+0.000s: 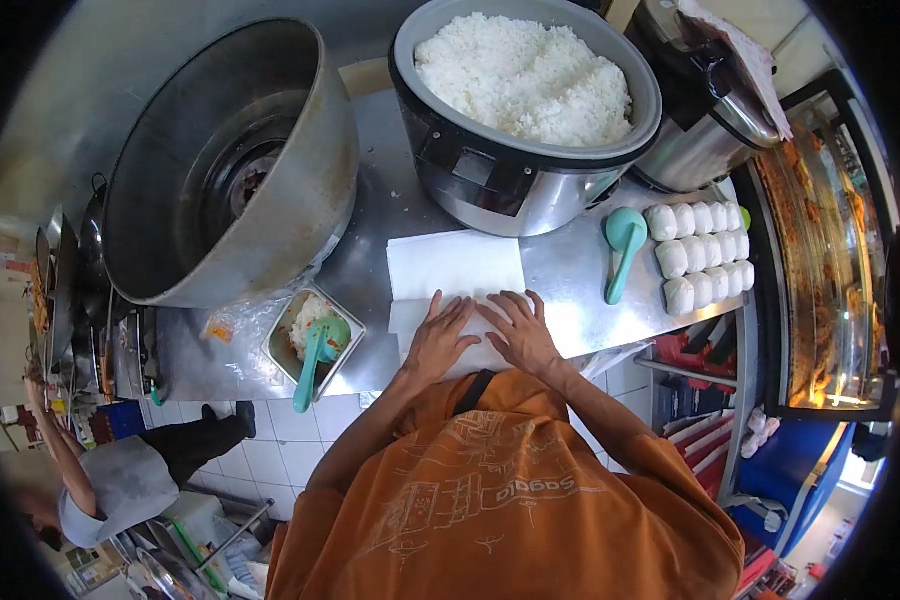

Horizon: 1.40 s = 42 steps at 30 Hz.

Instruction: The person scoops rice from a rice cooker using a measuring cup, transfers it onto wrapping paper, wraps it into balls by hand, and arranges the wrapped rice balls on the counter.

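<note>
White sheets of paper (455, 265) lie on the metal table in front of me, with a nearer white paper layer (406, 316) under my hands. My left hand (438, 338) lies flat on that nearer layer, fingers stretched out. Close beside it, my right hand (519, 334) presses down on the same paper with its fingers spread. Whatever lies beneath the paper is hidden. Beyond the sheets stands a large rice cooker (490, 180) full of white cooked rice (525, 75). A turquoise rice scoop (623, 250) rests on the table to the right.
Rows of white wrapped packets (705, 253) sit at the right. On the left are a big deep metal pot (305, 190) and a square container (350, 368) holding rice and another turquoise scoop (315, 365). A glass display case (820, 270) stands far right; another person (120, 490) is at far left.
</note>
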Each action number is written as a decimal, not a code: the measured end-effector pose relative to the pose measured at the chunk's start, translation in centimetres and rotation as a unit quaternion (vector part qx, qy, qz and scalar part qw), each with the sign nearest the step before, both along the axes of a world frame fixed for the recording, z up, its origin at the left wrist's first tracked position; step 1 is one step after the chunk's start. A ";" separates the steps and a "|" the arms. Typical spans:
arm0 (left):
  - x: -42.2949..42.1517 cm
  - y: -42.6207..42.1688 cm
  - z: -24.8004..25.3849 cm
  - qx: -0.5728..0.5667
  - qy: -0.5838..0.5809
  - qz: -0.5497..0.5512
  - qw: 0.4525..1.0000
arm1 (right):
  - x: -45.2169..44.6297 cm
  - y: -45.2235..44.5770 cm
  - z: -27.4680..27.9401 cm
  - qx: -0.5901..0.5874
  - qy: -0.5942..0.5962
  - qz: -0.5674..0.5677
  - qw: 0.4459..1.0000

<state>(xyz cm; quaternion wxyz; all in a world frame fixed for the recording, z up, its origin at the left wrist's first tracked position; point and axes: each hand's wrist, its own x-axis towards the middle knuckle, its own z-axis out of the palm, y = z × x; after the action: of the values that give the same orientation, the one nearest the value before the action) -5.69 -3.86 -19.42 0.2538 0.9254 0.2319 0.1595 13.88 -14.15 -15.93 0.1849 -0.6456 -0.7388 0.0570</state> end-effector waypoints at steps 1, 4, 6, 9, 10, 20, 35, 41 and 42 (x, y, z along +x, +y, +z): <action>0.1 0.1 0.2 -0.014 -0.004 0.003 1.000 | 0.5 0.0 -0.9 0.010 -0.006 0.013 1.000; -0.1 -0.3 0.2 -0.036 -0.012 0.010 0.999 | 1.5 -0.1 -2.3 0.043 0.034 0.022 0.998; -0.2 -0.7 -0.3 -0.017 -0.016 0.009 1.000 | 2.1 -0.2 -2.3 0.052 0.044 0.017 0.998; -0.3 -0.9 -1.6 0.019 -0.003 -0.007 1.000 | 2.7 -0.9 -1.9 0.043 0.023 0.040 0.998; -0.6 -1.0 -1.5 0.033 0.013 -0.023 0.999 | 2.4 -1.4 -1.5 0.035 0.011 0.052 0.998; -5.6 -1.3 -3.4 0.093 0.150 -0.052 0.983 | 2.6 -2.8 -4.7 -0.004 0.070 0.084 0.994; -2.3 2.5 -2.0 -0.052 0.030 0.138 0.989 | 2.6 1.2 -6.7 -0.069 -0.039 0.040 0.996; -4.1 -1.3 -2.2 -0.028 0.013 0.077 0.997 | 0.1 -0.9 -4.1 -0.053 0.100 -0.046 0.992; -4.5 -1.1 -1.9 -0.052 0.025 0.063 0.996 | 0.4 -0.6 -4.7 -0.100 0.127 -0.052 0.985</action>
<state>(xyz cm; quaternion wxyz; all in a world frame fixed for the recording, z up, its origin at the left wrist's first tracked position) -10.17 -5.01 -21.29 0.2857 0.8980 0.3038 0.1399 14.26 -14.80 -20.61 0.2147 -0.6859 -0.6650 0.2028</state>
